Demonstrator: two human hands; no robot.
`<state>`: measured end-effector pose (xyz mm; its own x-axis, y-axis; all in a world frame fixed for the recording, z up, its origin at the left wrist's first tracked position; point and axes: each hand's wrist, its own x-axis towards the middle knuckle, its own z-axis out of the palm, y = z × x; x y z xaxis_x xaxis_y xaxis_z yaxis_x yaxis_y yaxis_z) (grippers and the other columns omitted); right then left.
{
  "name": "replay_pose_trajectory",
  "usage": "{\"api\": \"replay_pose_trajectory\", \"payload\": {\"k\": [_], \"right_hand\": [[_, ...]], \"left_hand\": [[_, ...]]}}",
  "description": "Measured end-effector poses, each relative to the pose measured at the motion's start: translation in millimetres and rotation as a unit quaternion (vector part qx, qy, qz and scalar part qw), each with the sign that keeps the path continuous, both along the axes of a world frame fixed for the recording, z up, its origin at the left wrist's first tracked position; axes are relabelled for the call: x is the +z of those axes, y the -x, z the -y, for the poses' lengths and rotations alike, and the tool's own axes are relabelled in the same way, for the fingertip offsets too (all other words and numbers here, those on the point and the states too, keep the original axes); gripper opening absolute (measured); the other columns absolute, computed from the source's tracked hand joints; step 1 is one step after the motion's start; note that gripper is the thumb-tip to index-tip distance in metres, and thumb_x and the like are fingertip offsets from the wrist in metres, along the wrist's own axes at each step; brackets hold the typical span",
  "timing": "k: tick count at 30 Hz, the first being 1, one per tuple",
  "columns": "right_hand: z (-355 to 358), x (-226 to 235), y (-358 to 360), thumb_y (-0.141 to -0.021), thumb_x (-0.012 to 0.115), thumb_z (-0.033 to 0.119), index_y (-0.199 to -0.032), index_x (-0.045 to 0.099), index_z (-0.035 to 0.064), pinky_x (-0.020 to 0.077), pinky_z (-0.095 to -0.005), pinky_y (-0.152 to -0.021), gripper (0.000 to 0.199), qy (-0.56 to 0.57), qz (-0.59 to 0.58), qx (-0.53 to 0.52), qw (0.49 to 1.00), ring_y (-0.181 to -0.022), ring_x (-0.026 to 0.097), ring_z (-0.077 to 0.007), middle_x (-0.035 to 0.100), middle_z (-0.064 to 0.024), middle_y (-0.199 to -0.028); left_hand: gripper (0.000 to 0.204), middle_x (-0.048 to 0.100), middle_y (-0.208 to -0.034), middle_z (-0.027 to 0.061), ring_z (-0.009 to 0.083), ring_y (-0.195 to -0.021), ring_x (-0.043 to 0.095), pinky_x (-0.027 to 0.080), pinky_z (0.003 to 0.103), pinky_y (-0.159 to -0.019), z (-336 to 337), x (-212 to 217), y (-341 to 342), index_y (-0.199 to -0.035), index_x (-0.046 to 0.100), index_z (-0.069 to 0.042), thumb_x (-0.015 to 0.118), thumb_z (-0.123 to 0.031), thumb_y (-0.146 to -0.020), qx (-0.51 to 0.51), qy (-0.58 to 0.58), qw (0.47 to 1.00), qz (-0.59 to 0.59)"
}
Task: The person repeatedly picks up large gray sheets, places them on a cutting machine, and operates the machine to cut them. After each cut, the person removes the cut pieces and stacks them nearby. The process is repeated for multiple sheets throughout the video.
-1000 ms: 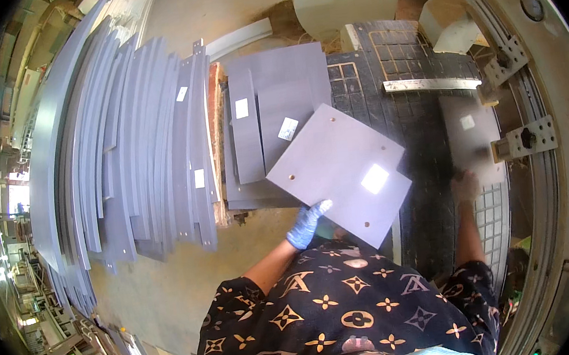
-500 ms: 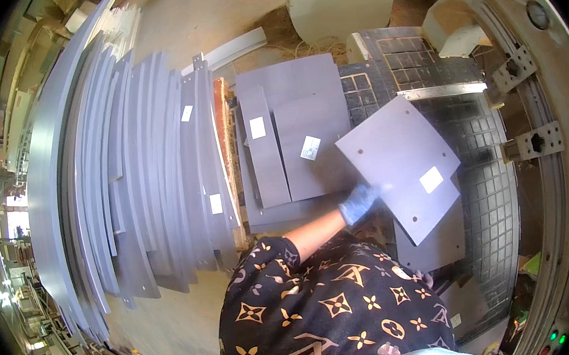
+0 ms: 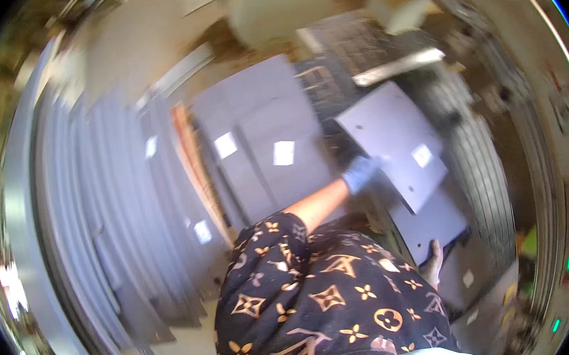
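My left hand [image 3: 362, 173], in a blue glove, grips the near-left edge of a flat grey panel [image 3: 398, 134] with drilled holes and a white label. This panel is tilted over a second grey panel [image 3: 428, 228], which it partly covers. At the near edge of that second panel is my right hand [image 3: 434, 266], a finger stretched out along it. My patterned shirt hides the rest of that hand, and I cannot tell whether it bears any weight. Both panels are over a dark gridded machine bed [image 3: 461, 114].
Left of the bed lies a stack of grey panels [image 3: 284, 111] with white labels. Farther left, many long grey boards [image 3: 114, 202] stand in a row. A machine rail [image 3: 526, 103] with green lights runs down the right. A pale metal bar [image 3: 398, 67] lies across the bed.
The view has swung and blurred, shifting the stacks leftward. The held panel has moved slightly away from me. My right hand shows more, now beside the lower panel.
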<state>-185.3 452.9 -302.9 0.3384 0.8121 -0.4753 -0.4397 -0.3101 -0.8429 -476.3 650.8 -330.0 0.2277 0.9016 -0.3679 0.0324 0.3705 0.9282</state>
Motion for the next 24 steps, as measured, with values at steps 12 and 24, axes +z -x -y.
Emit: {"api": "replay_pose_trajectory", "payload": {"k": [12, 24], "right_hand": [[101.4, 87.8, -89.6, -0.081, 0.062, 0.018, -0.105, 0.059, 0.0061, 0.0440, -0.0254, -0.077, 0.027, 0.005, 0.156, -0.207, 0.966, -0.084, 0.053, -0.0093, 0.059, 0.0017, -0.092], [111.6, 81.0, -76.8, -0.081, 0.060, 0.024, -0.115, 0.053, 0.0045, 0.0435, -0.0303, -0.084, 0.040, 0.013, 0.001, -0.288, 0.958, -0.094, 0.054, -0.0148, 0.058, -0.0040, -0.104]], "left_hand": [[0.048, 0.051, -0.114, 0.0109, 0.0252, -0.098, 0.052, 0.050, 0.045, -0.078, -110.3, -48.1, -113.4, -0.118, 0.046, -0.011, 0.067, -0.029, -0.078, 0.214, 0.138, 0.962, 0.093], [0.104, -0.001, -0.150, 0.0176, 0.0524, -0.130, 0.011, 0.012, 0.055, -0.107, -158.5, -15.6, -143.5, -0.144, 0.015, -0.032, 0.061, -0.073, -0.060, -0.280, -0.296, 0.686, -0.603]]}}
